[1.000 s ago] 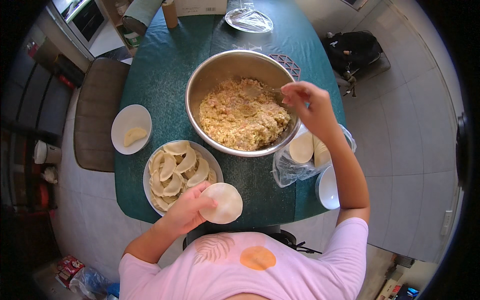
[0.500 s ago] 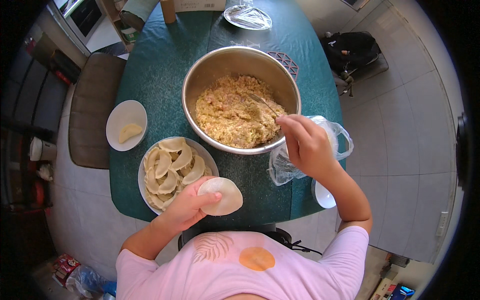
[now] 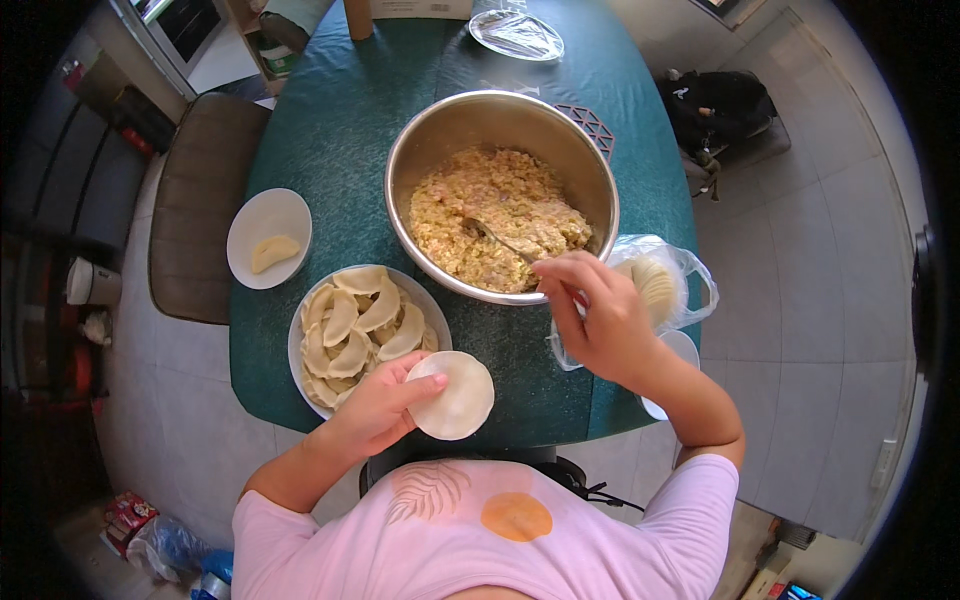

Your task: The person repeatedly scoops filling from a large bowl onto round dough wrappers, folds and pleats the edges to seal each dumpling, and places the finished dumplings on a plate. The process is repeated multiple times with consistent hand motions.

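Note:
My left hand is closed on a round dumpling wrapper, thumb on top, held out flat near the table's front edge. Pinched in my right hand is the handle of a metal spoon, whose bowl end is dug into the filling. That crumbly, yellowish minced filling lies in a large steel bowl. Just beyond my left hand, a plate is heaped with folded dumplings.
A white bowl with one dumpling stands at the left. Right of the steel bowl lies a plastic bag with stacked wrappers; a white cup is partly under my right forearm. A film-covered plate sits far back.
The spoon has moved left and nearer within the filling, my right hand going with it. My left hand and the wrapper have barely shifted; the whole view has slid slightly.

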The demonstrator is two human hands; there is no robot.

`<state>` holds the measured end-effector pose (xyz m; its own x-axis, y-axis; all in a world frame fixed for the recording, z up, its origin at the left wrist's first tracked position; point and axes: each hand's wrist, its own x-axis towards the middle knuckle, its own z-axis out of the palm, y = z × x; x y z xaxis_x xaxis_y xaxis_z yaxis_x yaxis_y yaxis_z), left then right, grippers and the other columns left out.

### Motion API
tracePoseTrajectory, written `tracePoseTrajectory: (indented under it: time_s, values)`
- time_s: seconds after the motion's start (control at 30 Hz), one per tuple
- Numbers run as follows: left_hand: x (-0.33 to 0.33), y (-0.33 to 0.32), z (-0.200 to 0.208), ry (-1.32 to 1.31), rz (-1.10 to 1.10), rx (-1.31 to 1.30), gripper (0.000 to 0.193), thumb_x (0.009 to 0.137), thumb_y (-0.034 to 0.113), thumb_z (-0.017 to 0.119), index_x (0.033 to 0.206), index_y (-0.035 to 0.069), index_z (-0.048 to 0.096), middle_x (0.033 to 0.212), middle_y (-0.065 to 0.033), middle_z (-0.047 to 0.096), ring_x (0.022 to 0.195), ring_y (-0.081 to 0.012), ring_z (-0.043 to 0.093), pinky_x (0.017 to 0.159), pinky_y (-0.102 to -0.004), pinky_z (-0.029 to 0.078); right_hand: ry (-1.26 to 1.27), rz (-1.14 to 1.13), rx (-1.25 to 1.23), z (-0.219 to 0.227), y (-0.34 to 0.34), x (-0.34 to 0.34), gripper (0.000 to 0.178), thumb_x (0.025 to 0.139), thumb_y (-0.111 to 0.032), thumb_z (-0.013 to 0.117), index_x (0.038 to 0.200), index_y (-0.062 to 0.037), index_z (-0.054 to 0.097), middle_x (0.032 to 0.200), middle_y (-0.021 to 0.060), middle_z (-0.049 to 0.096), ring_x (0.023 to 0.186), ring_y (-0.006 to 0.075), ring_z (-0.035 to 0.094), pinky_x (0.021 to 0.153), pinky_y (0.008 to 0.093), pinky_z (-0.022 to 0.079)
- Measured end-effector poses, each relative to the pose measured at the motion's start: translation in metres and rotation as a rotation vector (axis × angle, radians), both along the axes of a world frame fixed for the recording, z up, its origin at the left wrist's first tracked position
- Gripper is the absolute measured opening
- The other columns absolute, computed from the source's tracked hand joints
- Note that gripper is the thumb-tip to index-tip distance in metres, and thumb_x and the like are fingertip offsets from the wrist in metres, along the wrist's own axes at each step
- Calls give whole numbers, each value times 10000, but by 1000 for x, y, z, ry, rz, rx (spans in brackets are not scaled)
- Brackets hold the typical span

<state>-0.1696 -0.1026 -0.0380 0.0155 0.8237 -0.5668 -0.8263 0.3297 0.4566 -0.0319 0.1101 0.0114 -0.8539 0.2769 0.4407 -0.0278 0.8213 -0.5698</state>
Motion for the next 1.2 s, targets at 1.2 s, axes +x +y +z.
tracePoseTrajectory:
  time_s: [1.2]
  values:
    - [-22,25,22,-79,183,242,455,919,131,445,1318,-60,339,1278,-207,488,1157,-322,524,1016,-426,403,200,-322,-1261,-17,57,8,195,916,-82,529,1033,67,577,920,192,661,798,227,678,738,286,564]
